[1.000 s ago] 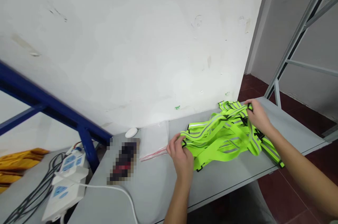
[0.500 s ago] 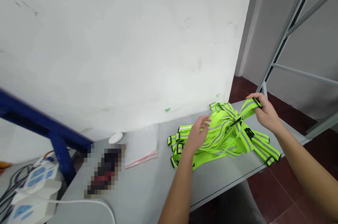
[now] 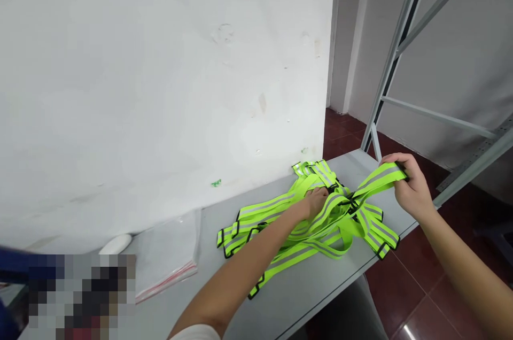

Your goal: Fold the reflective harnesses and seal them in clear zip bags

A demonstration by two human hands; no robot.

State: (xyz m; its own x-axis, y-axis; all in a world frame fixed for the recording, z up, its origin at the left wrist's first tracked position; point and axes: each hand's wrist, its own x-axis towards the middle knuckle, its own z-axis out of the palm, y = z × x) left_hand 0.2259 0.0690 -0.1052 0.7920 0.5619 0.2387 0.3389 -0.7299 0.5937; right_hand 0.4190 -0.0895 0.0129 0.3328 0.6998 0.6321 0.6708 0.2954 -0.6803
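Note:
A tangled pile of neon yellow-green reflective straps (image 3: 296, 238), with grey stripes and black plastic buckles, lies on the grey table. My right hand (image 3: 411, 185) pinches one strap end near its black buckle and holds it raised at the pile's right side. From there the strap (image 3: 379, 177) slopes down to the middle of the heap, where black fittings (image 3: 352, 203) show. My left hand (image 3: 316, 202) is sunk into the pile, fingers curled over the straps; its fingertips are hidden among them.
Clear plastic bags with red seal lines (image 3: 168, 254) lie on the grey table (image 3: 216, 286), left of the straps. Beside them are a white rounded object (image 3: 116, 244) and a blurred-out patch. A white wall (image 3: 180, 89) stands behind, and a metal rack (image 3: 387, 78) at the right.
My left hand has gone from hovering over the pile to reaching down among the straps. My right hand keeps the strap end and draws it outward. The view has turned right.

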